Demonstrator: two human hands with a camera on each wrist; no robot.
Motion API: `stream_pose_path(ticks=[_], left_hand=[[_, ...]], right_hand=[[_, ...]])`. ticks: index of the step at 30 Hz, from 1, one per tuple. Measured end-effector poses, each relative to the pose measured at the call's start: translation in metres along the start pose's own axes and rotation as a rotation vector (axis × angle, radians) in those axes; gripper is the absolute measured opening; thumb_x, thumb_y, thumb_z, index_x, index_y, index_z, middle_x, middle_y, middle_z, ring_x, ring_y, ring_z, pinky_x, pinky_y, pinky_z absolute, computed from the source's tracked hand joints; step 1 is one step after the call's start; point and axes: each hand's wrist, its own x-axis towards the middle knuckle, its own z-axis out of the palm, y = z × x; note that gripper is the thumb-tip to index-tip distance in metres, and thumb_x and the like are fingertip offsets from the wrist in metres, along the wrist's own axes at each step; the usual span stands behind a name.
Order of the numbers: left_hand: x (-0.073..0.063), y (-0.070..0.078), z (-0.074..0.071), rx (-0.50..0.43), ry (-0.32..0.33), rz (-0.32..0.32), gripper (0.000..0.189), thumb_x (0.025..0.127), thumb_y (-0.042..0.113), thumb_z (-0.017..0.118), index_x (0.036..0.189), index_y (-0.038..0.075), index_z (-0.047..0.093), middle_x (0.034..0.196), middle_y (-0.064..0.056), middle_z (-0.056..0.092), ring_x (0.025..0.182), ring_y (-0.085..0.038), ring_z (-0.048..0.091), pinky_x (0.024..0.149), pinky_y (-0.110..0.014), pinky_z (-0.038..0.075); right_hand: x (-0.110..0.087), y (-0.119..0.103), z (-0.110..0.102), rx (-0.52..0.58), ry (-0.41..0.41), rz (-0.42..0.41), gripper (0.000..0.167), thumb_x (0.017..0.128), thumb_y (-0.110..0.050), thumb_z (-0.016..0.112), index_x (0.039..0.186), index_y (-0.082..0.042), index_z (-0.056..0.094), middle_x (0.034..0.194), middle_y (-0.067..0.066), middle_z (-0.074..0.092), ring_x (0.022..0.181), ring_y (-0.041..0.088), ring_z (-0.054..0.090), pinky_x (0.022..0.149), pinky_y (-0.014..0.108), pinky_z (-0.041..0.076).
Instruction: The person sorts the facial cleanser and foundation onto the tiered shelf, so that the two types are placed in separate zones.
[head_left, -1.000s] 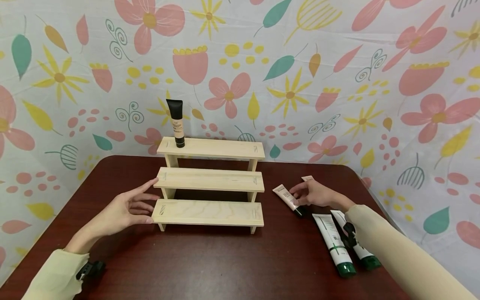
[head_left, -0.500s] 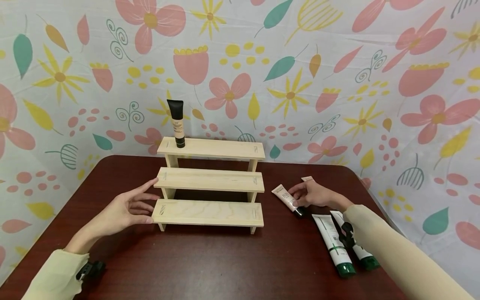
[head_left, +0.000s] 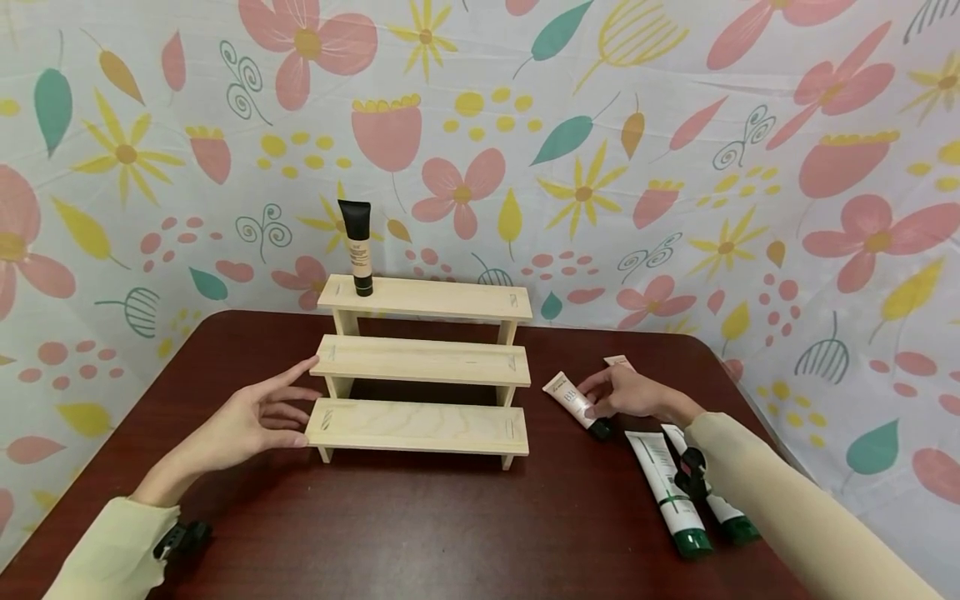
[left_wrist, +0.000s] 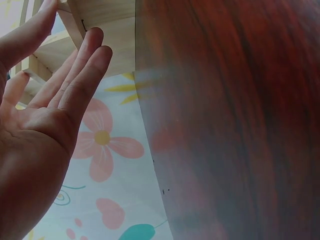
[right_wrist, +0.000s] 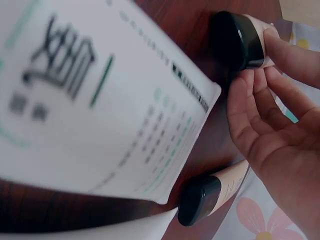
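A small pale pink BB cream tube (head_left: 572, 400) with a black cap is pinched between the thumb and fingers of my right hand (head_left: 628, 392), close over the table at right. The right wrist view shows the thumb on one side of the tube (right_wrist: 258, 40) and fingertips on the other. My left hand (head_left: 232, 425) has its fingers extended, with thumb and index fingertips at the left ends of the wooden three-step stand (head_left: 420, 425). In the left wrist view, the left hand (left_wrist: 45, 120) shows its palm beside the stand (left_wrist: 117, 45).
A black-capped foundation tube (head_left: 360, 250) stands upright on the top step's left. Another beige tube (head_left: 618, 361) lies partly hidden behind my right hand. Two white tubes with green caps, the nearer white tube (head_left: 667, 492) and the farther tube (head_left: 723, 508), lie by my right forearm.
The BB cream tube has turned slightly in my right hand, its lettering facing the head camera more. My left hand stays at the stand. The head view has shifted a little.
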Motion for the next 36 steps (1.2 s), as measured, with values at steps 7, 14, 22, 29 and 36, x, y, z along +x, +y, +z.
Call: stream_pose_path(ticks=[7, 14, 22, 29, 36], left_hand=[[-0.001, -0.001, 0.000, 0.007, 0.004, 0.008, 0.105, 0.083, 0.005, 0.090, 0.168, 0.019, 0.030, 0.133, -0.022, 0.066, 0.101, -0.023, 0.074, 0.086, -0.035, 0.061], [-0.001, -0.001, 0.000, 0.013, 0.006, 0.009, 0.105, 0.084, 0.006, 0.090, 0.169, 0.020, 0.030, 0.133, -0.022, 0.066, 0.101, -0.023, 0.074, 0.086, -0.033, 0.061], [0.000, 0.000, 0.002, 0.021, 0.001, 0.005, 0.105, 0.084, 0.008, 0.091, 0.169, 0.021, 0.030, 0.133, -0.022, 0.066, 0.101, -0.023, 0.074, 0.086, -0.038, 0.062], [0.000, -0.001, 0.002, 0.018, -0.001, 0.004, 0.105, 0.084, 0.009, 0.090, 0.169, 0.022, 0.030, 0.133, -0.021, 0.066, 0.101, -0.023, 0.074, 0.085, -0.036, 0.061], [0.000, -0.002, 0.001, 0.011, 0.001, 0.008, 0.105, 0.084, 0.007, 0.090, 0.169, 0.021, 0.030, 0.133, -0.021, 0.066, 0.102, -0.023, 0.074, 0.086, -0.034, 0.061]], right_hand=[[-0.002, -0.006, 0.002, -0.013, 0.010, -0.045, 0.048, 0.094, -0.007, 0.079, 0.134, 0.014, 0.062, 0.109, 0.016, 0.068, 0.091, 0.023, 0.065, 0.078, 0.037, 0.057], [-0.005, -0.011, 0.006, 0.025, 0.046, -0.043, 0.045, 0.092, -0.004, 0.080, 0.131, 0.011, 0.066, 0.103, 0.014, 0.072, 0.091, 0.025, 0.067, 0.079, 0.037, 0.058], [-0.009, -0.009, 0.011, 0.034, 0.117, -0.054, 0.048, 0.091, -0.009, 0.083, 0.131, 0.011, 0.068, 0.111, 0.014, 0.074, 0.099, 0.026, 0.068, 0.083, 0.037, 0.058], [-0.011, -0.013, 0.014, 0.049, 0.150, -0.078, 0.049, 0.093, -0.008, 0.081, 0.134, 0.012, 0.065, 0.120, 0.019, 0.073, 0.107, 0.031, 0.070, 0.086, 0.040, 0.060], [-0.014, -0.020, 0.017, 0.039, 0.221, -0.092, 0.051, 0.093, -0.013, 0.082, 0.136, 0.011, 0.065, 0.118, 0.020, 0.073, 0.105, 0.028, 0.070, 0.085, 0.038, 0.059]])
